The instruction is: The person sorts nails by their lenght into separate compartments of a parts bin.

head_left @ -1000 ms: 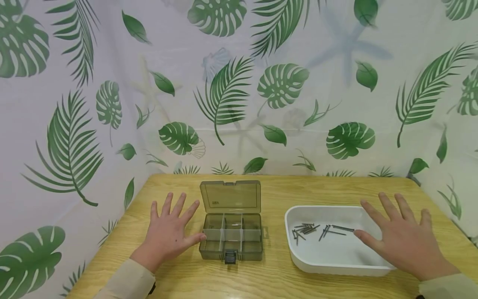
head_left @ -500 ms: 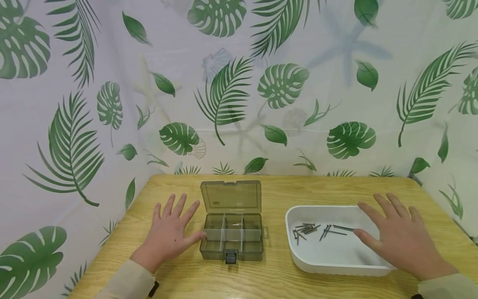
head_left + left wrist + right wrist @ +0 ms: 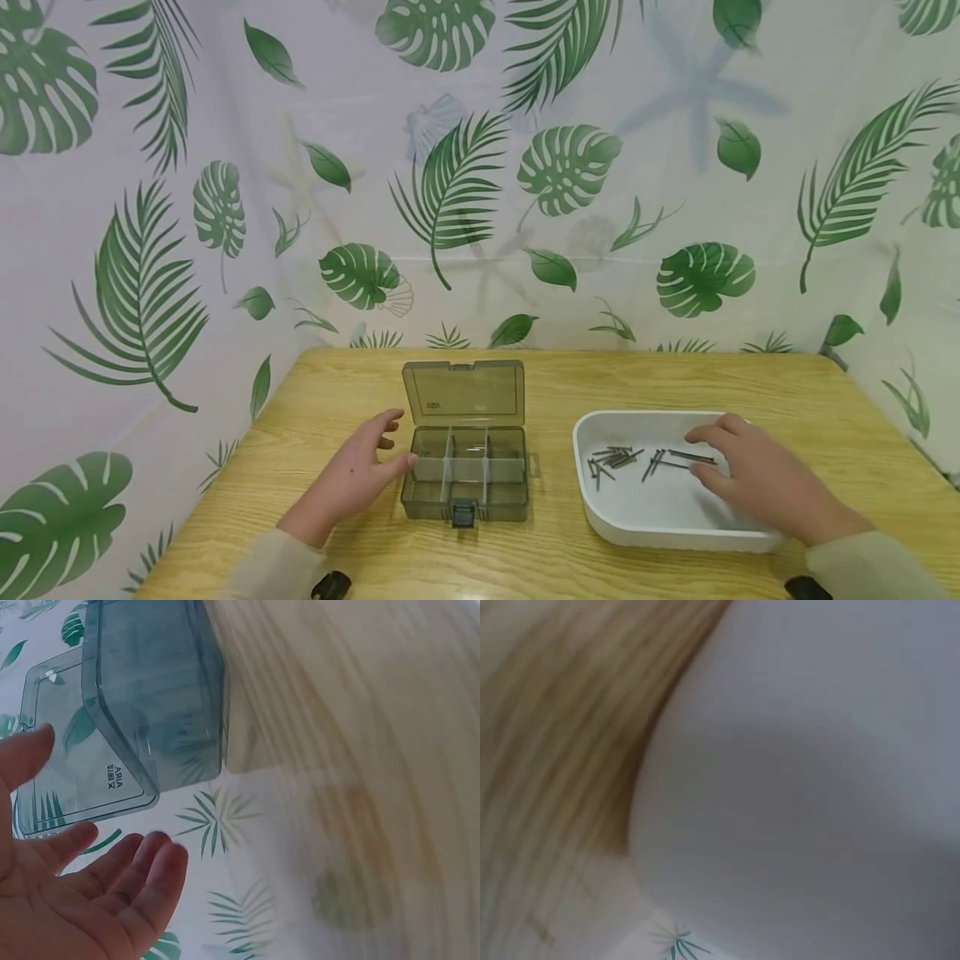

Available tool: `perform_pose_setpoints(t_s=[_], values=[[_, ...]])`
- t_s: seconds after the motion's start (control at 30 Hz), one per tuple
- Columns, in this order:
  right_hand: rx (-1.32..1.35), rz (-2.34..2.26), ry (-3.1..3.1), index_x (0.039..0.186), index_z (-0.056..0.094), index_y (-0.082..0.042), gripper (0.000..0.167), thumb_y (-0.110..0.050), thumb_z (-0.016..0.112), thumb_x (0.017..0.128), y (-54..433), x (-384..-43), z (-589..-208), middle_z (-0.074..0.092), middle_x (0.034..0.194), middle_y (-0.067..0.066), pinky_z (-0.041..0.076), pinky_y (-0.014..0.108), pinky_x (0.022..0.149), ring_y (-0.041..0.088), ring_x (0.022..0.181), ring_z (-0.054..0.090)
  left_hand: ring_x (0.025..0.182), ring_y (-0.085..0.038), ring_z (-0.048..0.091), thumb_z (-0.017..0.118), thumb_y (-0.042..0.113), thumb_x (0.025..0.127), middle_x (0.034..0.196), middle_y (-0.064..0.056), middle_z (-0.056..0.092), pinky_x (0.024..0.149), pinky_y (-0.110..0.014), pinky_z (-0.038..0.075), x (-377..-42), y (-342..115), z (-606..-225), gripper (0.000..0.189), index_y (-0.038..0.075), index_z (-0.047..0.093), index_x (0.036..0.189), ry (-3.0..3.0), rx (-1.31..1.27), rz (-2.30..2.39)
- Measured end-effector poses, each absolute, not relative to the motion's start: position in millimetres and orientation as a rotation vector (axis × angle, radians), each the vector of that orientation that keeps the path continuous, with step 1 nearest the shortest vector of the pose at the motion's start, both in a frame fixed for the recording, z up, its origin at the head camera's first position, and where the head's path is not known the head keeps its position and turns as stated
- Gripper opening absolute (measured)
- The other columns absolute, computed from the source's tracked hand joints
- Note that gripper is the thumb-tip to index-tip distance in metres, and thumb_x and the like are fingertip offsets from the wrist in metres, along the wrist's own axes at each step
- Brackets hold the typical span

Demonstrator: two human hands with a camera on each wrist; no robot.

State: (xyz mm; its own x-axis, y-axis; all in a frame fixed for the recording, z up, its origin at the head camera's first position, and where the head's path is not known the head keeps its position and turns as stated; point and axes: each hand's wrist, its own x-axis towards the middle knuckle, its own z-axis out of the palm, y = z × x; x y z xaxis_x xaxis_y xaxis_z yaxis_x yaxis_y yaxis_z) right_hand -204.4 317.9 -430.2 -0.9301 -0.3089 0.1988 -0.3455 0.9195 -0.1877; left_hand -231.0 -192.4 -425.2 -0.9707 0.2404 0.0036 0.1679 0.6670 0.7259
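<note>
White tray runs lengthwise left to right, left hand and right hand relaxed, unclasped.

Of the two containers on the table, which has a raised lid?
The grey box beside the left hand: its lid stands raised behind its compartments. The white tray under the right hand shows no lid.

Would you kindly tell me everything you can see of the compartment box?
The compartment box is smoky, see-through and plastic-looking, with pale dividers splitting it into six. Its lid, marked with small lettering, stands open at the back; a dark latch sits at the front. It rests on the table, left of the white tray; the left hand is close, contact unclear.
</note>
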Motion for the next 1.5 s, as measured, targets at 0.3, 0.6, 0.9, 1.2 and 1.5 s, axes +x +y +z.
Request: perform_pose_setpoints(t_s=[0.3, 0.6, 0.9, 1.2, 1.5], values=[[0.437, 0.446, -3.115, 0.119, 0.071, -0.011, 0.032, -0.028, 0.074, 0.091, 309, -217, -437, 0.061, 0.101, -0.002, 0.049, 0.04, 0.074, 0.015, 0.085, 0.053, 0.089, -0.025, 0.062, 0.069, 0.021, 0.098, 0.118, -0.014, 0.054, 0.069, -0.041, 0.056, -243, -193, -436, 0.069, 0.008, 0.034, 0.156, 2.425, 0.17, 1.547], [0.378, 0.607, -3.249, 0.117, 0.07, -0.013, 0.029, -0.024, 0.075, 0.091, 313, -219, -445, 0.058, 0.087, -0.003, 0.044, 0.039, 0.071, 0.017, 0.079, 0.05, 0.075, -0.022, 0.055, 0.069, 0.012, 0.096, 0.108, -0.015, 0.051, 0.063, -0.037, 0.054, -245, -200, -453, 0.07, 0.002, 0.032, 0.156, 2.221, 0.265, 1.662], [0.267, 0.587, -3.338, 0.107, 0.065, -0.017, 0.021, -0.022, 0.076, 0.09, 309, -221, -449, 0.058, 0.081, -0.002, 0.046, 0.039, 0.067, 0.017, 0.074, 0.052, 0.079, -0.022, 0.053, 0.066, 0.009, 0.099, 0.107, -0.013, 0.047, 0.063, -0.034, 0.053, -244, -201, -459, 0.069, 0.004, 0.03, 0.157, 2.101, 0.262, 1.758], [0.288, 0.534, -3.324, 0.095, 0.062, -0.018, 0.012, -0.017, 0.073, 0.092, 307, -225, -450, 0.057, 0.079, -0.003, 0.045, 0.039, 0.067, 0.017, 0.073, 0.051, 0.081, -0.021, 0.052, 0.064, 0.008, 0.099, 0.105, -0.011, 0.047, 0.063, -0.033, 0.052, -244, -202, -460, 0.067, 0.002, 0.03, 0.157, 2.083, 0.274, 1.784], [0.362, 0.473, -3.293, 0.084, 0.06, -0.016, 0.014, -0.012, 0.067, 0.095, 307, -223, -451, 0.054, 0.076, -0.005, 0.042, 0.037, 0.068, 0.015, 0.072, 0.048, 0.083, -0.022, 0.053, 0.066, 0.011, 0.099, 0.105, -0.011, 0.047, 0.064, -0.034, 0.053, -244, -202, -462, 0.067, 0.003, 0.032, 0.156, 2.105, 0.27, 1.785]])
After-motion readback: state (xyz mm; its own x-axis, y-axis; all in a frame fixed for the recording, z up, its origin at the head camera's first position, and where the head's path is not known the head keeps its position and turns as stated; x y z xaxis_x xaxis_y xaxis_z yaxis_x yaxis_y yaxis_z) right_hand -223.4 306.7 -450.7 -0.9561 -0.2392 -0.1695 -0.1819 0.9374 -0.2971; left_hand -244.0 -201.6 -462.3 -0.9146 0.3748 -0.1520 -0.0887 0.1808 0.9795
